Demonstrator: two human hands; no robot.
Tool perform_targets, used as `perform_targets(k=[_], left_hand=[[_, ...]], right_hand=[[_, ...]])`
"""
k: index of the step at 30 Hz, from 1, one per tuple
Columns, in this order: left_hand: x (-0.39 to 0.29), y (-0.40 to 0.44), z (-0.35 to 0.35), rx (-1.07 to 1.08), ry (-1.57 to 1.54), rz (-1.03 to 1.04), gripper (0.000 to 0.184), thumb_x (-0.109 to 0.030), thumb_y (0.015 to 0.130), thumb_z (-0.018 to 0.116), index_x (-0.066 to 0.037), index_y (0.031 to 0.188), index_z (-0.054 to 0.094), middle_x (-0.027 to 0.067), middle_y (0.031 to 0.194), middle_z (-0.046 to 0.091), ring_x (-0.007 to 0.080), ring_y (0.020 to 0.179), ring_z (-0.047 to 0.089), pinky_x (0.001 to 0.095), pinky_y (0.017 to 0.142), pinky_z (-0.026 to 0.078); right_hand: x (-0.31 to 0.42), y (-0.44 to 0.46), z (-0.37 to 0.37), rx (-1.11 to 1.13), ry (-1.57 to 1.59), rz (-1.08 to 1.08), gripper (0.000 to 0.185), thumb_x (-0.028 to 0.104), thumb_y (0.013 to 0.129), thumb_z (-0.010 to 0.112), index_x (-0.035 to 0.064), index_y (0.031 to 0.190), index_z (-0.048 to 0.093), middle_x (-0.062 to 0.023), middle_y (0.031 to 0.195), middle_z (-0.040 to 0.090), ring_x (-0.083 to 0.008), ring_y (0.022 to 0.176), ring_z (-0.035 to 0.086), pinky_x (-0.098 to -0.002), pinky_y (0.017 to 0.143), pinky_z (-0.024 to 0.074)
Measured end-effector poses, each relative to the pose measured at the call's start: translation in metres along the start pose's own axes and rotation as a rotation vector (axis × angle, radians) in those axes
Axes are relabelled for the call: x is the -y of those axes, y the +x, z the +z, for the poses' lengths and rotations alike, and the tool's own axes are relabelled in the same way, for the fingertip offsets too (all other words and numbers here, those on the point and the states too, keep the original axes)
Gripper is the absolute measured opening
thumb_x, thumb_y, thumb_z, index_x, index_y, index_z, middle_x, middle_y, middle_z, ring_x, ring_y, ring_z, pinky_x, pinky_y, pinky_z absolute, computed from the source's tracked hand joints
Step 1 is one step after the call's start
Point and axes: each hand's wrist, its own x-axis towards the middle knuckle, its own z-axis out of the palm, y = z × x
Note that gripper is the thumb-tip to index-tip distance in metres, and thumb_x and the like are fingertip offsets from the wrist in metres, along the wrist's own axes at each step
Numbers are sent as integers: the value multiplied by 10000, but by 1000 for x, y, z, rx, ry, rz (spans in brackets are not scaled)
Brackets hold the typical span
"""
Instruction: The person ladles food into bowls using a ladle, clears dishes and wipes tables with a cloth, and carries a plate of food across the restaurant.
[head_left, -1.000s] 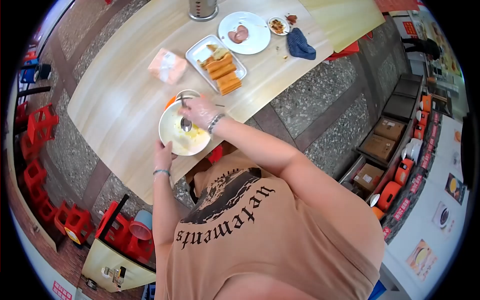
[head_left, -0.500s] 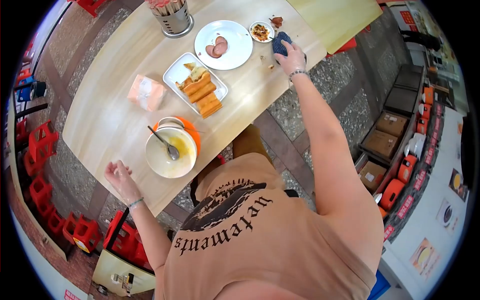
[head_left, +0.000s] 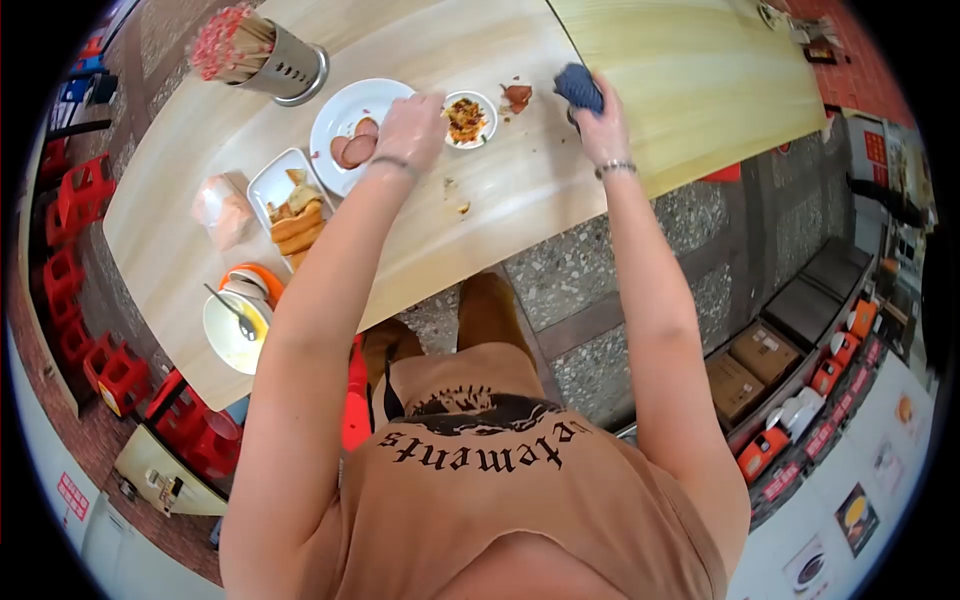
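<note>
My right hand (head_left: 604,125), in a clear glove, is closed on a dark blue cloth (head_left: 579,88) at the table's right part. My left hand (head_left: 412,130), also gloved, is over the right edge of the white round plate (head_left: 335,108), beside a small dish of chopped food (head_left: 467,119); its fingers are blurred. Sausage slices (head_left: 356,146) lie on the plate. Brown scraps (head_left: 517,96) sit between the small dish and the cloth. Crumbs (head_left: 463,208) lie nearer the table edge.
A rectangular plate (head_left: 262,190) bears fried dough (head_left: 298,228). Left of it is a tissue pack (head_left: 222,210). A bowl with a spoon (head_left: 226,338) stands at the near left. A metal holder of sticks (head_left: 285,66) stands at the back left. A yellow table (head_left: 700,80) adjoins on the right.
My right hand has lifted the cloth and carried it right. My left hand has moved from beside the bowl to the round plate. The view has shifted right.
</note>
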Motion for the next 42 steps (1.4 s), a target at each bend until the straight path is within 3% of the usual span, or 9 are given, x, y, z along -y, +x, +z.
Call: perform_targets(k=[4,10,17,22,31,33,36,39,42], left_hand=[[-9,59,33,190,241,-83,221,-100,816,524,-58,1015,610,191,964,637,338,945,602,443,805,480],[-12,39,42,337,157,-305,172,-129,814,542,-43,939,623,175,894,656,353,869,625,435,756,500],[-21,-78,37,168,-402,-505,193,-183,835,563,-17,929,593,193,845,633,337,835,611,392,742,482],[-29,-189,44,214,-858,-768,163,-95,856,527,-3,990,533,83,848,591,151,812,563,288,739,466],[-48,-331,59,-52,-1348,-1000,272,-16,841,464,16,1109,493,97,1027,602,150,939,561,277,816,441],[-45,-344,65,-17,-1377,-1046,292,-2,836,460,19,1127,481,109,1039,599,150,972,552,268,861,423],[-35,-360,93,15,-1231,-1039,318,-68,859,483,-13,1171,452,63,935,598,109,707,544,245,561,434],[-25,-362,116,21,-1293,-1050,341,-27,833,473,26,1170,472,127,1029,599,188,959,564,276,833,443],[-22,-365,129,0,-1262,-1077,388,-37,837,474,21,1220,458,129,1009,601,191,898,574,282,782,462]], right_hand=[[-31,68,36,291,-331,40,575,163,759,607,20,1293,447,-218,1324,444,-361,1198,450,-373,1009,372],[-48,68,80,295,-436,-428,640,456,860,528,139,1394,371,-197,1437,326,-382,1333,271,-469,1096,210],[-21,25,104,363,-370,-529,513,305,838,599,205,1325,475,-159,1402,397,-377,1301,325,-489,1076,245],[-3,-21,117,432,-318,-592,498,175,794,605,182,1283,511,-158,1361,446,-373,1271,374,-481,1067,265],[20,-108,143,524,-208,-611,514,63,737,568,149,1243,542,-168,1329,476,-387,1261,386,-496,1067,261],[25,-124,145,512,-188,-629,516,42,720,558,150,1225,557,-172,1303,498,-397,1242,403,-494,1063,270],[35,-152,149,536,-171,-700,521,-21,694,518,151,1180,590,-169,1259,535,-399,1203,437,-469,1043,317],[45,-169,148,632,-126,-664,544,-74,690,488,140,1179,594,-163,1255,545,-388,1208,447,-422,1034,361],[47,-160,138,635,-12,-562,528,-110,701,450,92,1166,596,-155,1235,564,-339,1187,486,-380,1031,373]])
